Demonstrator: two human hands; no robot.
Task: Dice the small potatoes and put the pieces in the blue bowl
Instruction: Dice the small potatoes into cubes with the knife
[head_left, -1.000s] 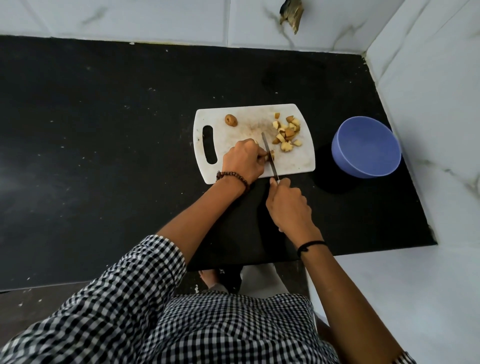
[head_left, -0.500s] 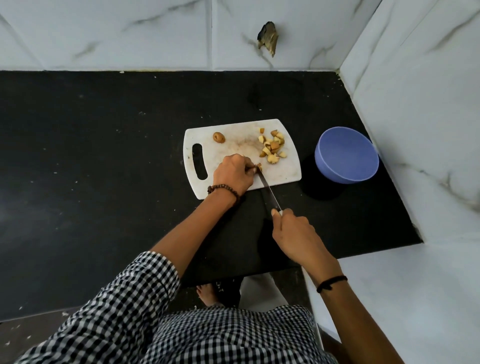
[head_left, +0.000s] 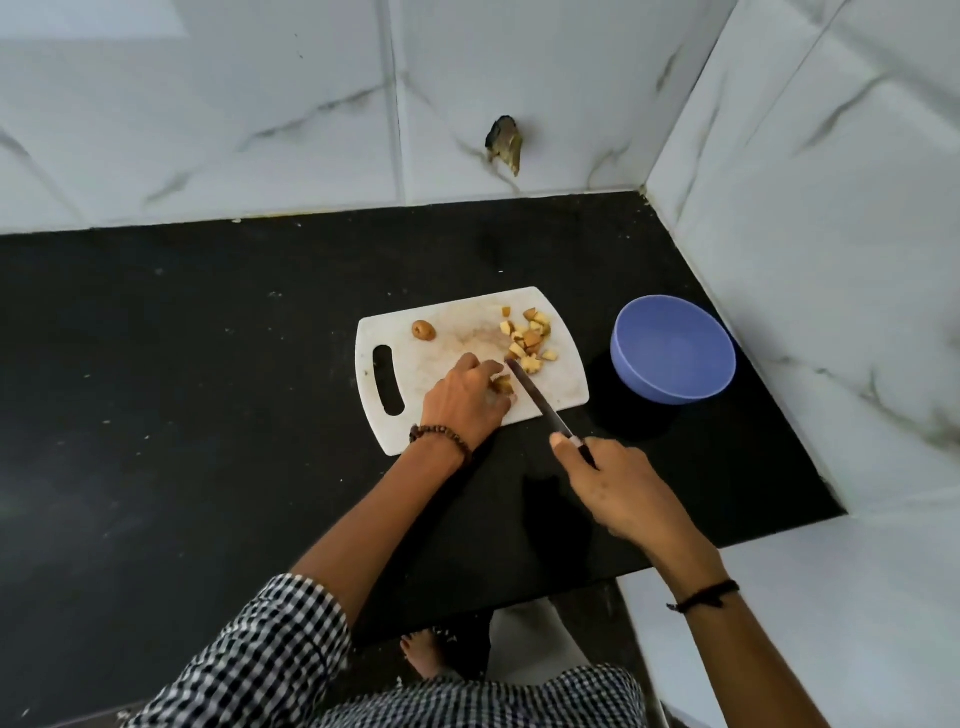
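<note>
Nearest the camera, a black-and-white checked shirt (head_left: 270, 670) covered the person's body and left arm, its sleeve pushed up past the elbow. Below the edge of the black counter (head_left: 182, 389) a bare foot (head_left: 423, 657) showed on the floor. Over the counter's near part, the right hand (head_left: 618, 493), with a black band (head_left: 704, 597) on its wrist, was closed around the handle of a knife (head_left: 540, 402); the blade ran up and to the left onto the white cutting board (head_left: 467, 343), its tip close to the nearest cut pieces. The left hand (head_left: 462, 397), wearing a beaded bracelet (head_left: 441, 441), lay on the board's near edge with the fingers curled down onto a piece of potato (head_left: 503, 384), just left of the blade. Farther along the board, toward its right far corner, lay a loose heap of diced potato pieces (head_left: 530, 340). One whole small potato (head_left: 424, 330) sat alone near the far edge, above the board's handle slot. To the right of the board, apart from it, stood the blue bowl (head_left: 674, 348) on the counter beside the side wall, and no pieces showed in it. Beyond everything rose white marbled wall tiles (head_left: 260, 104), with a dark broken spot (head_left: 504, 145) low in the back wall.
</note>
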